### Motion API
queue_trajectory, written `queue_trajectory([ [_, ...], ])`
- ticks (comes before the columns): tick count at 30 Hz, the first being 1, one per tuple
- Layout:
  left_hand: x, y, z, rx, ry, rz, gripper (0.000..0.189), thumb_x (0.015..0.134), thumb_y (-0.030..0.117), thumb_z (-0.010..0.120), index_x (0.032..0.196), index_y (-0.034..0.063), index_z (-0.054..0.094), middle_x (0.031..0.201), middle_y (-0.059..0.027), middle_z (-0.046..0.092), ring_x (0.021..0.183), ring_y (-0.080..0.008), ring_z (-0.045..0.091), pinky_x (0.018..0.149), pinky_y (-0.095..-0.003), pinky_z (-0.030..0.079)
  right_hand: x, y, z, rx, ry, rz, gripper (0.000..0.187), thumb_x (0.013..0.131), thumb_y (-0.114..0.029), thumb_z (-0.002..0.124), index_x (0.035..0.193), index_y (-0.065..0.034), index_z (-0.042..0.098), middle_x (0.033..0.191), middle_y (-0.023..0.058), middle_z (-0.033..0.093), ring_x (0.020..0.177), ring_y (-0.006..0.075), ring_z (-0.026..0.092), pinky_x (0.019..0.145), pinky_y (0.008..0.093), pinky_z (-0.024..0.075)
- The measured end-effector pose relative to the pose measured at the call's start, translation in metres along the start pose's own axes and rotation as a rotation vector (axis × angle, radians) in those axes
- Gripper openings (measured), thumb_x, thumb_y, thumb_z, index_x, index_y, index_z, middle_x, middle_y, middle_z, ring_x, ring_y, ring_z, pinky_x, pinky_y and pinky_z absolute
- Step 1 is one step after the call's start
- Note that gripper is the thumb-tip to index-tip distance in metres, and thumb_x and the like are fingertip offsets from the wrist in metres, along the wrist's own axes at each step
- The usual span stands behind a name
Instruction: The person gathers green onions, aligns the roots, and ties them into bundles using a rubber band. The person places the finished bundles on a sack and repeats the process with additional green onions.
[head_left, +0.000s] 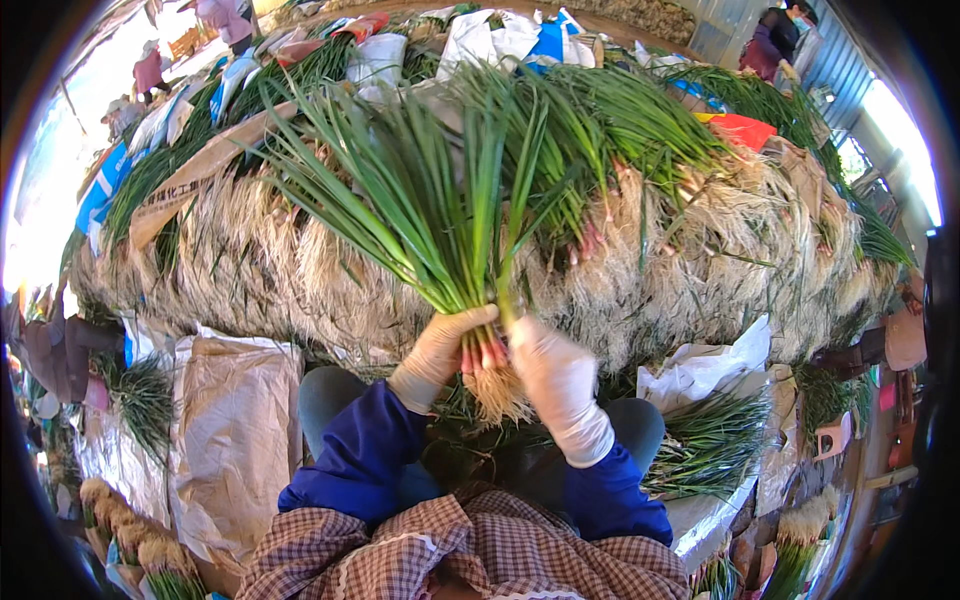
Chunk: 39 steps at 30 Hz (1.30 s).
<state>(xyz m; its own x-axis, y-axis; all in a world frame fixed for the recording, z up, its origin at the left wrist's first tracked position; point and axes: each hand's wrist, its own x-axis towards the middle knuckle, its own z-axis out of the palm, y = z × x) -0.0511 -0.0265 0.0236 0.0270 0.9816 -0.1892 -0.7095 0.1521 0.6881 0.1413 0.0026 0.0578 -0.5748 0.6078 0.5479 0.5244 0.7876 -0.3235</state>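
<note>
My left hand (439, 349), in a pale thin glove, grips a bunch of green plants with red-white bases (480, 352), most likely spring onions. Their long leaves fan out away from me, and fine tan roots hang below my fingers. Close against the bunch's right side is my gloved right hand (551, 375), blurred by motion. A yellowish stalk (508, 296), blurred too, runs into its fingers; the fingertips themselves are hard to make out.
A long heap of similar plants (322, 247) lies before me, roots facing me. Brown sheeting (236, 427) is spread at left. Trimmed-looking greens (709, 442) lie on sheeting at right, beside a white plastic sack (705, 375). Other people (780, 45) are around the heap.
</note>
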Motion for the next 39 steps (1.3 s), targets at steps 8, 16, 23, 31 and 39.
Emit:
queue_trajectory([
  [8,-0.019,-0.031,-0.03,0.063,0.07,-0.06,0.034,0.083,0.013,0.069,0.111,-0.0052,0.062,0.092,-0.0114,0.067,0.076,-0.0202,0.067,0.063,-0.0361,0.062,-0.006,0.029,0.061,0.859,-0.219,0.592,0.043,0.097,-0.038,0.058,0.12,-0.0017,0.062,0.097,0.01,0.071,0.091,0.0204,0.066,0.087,0.03,0.0491],
  [16,-0.037,-0.022,-0.037,0.154,0.108,-0.043,0.033,0.083,0.013,0.066,0.111,-0.0057,0.061,0.096,-0.0152,0.069,0.073,-0.0225,0.069,0.058,-0.0324,0.059,-0.027,0.017,0.083,1.076,-0.029,0.644,0.031,0.1,-0.032,0.055,0.109,-0.0034,0.063,0.074,0.0016,0.06,0.06,0.0096,0.051,0.058,0.0255,0.0435],
  [23,-0.044,-0.013,-0.039,0.29,0.154,-0.117,0.033,0.082,0.013,0.066,0.11,-0.0026,0.061,0.094,-0.0123,0.068,0.075,-0.0178,0.068,0.05,-0.0285,0.057,-0.018,0.029,0.044,0.883,-0.205,0.746,0.023,0.1,-0.023,0.056,0.101,-0.003,0.066,0.069,0.0008,0.056,0.055,0.0062,0.048,0.052,0.0224,0.0429],
  [31,-0.054,-0.022,-0.031,-0.045,0.049,-0.114,0.04,0.079,0.009,0.062,0.117,-0.001,0.052,0.092,-0.0137,0.063,0.074,-0.0199,0.064,0.052,-0.0367,0.062,-0.011,0.04,0.102,0.729,-0.164,0.519,0.016,0.095,-0.014,0.054,0.082,-0.0082,0.061,0.076,0.0033,0.056,0.064,0.0149,0.056,0.063,0.0296,0.0496],
  [39,-0.053,-0.025,-0.029,-0.012,-0.026,-0.06,0.035,0.079,0.013,0.065,0.109,0.0007,0.052,0.092,-0.0115,0.062,0.073,-0.019,0.062,0.054,-0.0335,0.062,-0.008,0.025,0.144,1.731,-0.213,0.738,0.039,0.094,-0.041,0.06,0.096,-0.0026,0.061,0.065,0.0063,0.06,0.038,0.0183,0.052,0.033,0.0256,0.0396],
])
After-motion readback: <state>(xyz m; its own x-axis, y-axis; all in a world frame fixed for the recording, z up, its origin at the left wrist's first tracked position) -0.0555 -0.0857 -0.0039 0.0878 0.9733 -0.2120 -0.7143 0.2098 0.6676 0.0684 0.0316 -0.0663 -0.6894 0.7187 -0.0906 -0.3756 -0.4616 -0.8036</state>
